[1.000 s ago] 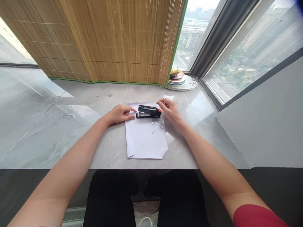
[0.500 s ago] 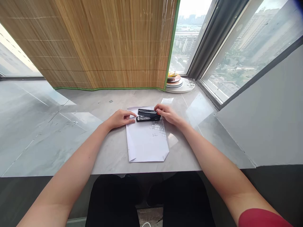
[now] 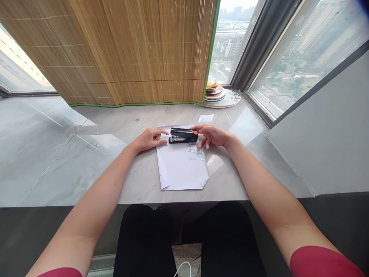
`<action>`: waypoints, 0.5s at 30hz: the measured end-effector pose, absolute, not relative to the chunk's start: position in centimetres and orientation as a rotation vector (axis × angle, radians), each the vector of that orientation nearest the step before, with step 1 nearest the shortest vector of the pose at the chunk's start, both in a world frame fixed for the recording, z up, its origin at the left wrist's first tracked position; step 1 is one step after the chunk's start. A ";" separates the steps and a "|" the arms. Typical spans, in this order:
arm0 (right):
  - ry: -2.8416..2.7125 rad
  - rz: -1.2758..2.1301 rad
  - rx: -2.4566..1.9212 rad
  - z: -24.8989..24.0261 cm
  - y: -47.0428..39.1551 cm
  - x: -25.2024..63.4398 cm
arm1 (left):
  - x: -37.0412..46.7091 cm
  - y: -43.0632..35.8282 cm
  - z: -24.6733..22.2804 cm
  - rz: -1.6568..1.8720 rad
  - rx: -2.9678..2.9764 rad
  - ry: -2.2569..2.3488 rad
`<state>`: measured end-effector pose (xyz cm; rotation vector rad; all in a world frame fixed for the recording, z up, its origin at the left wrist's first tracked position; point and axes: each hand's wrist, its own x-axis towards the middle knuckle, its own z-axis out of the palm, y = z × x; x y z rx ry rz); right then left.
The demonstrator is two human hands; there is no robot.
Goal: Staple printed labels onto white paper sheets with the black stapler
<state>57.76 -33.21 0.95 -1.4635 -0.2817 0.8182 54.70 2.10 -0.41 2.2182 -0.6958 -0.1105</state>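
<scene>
1. Your left fingers [image 3: 162, 142] gape, empty; whether your right fingers [image 3: 203, 127] grip, I can't tell.
2. Between them, the stapler [image 3: 186, 134] lies on paper [image 3: 181, 169]; a one-sided push could slide both.

Stacked plates [image 3: 215, 95] (beside slatted blind [image 3: 138, 54])

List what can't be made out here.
All in the head view:
Paper under the stapler: covered by it.
Marks on the paper: too small to identify.
Whether the right hand touches the stapler: too small to tell.
Plates: left edges behind the blind.
Right sleeve: cut off by the bottom edge.
</scene>
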 end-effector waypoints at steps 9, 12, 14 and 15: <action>-0.206 0.824 -1.373 0.3 -32.9 58.1 | 54.6 2.1 -0.4 -0.122 2.220 -0.681; -0.181 0.821 -1.367 0.5 -32.8 58.1 | 54.6 2.1 -0.4 -0.134 2.229 -0.676; -0.168 0.819 -1.361 0.5 -32.7 58.1 | 54.6 2.1 -0.4 -0.130 2.230 -0.683; -0.165 0.819 -1.357 0.6 -32.7 58.0 | 54.7 2.1 -0.4 -0.125 2.229 -0.687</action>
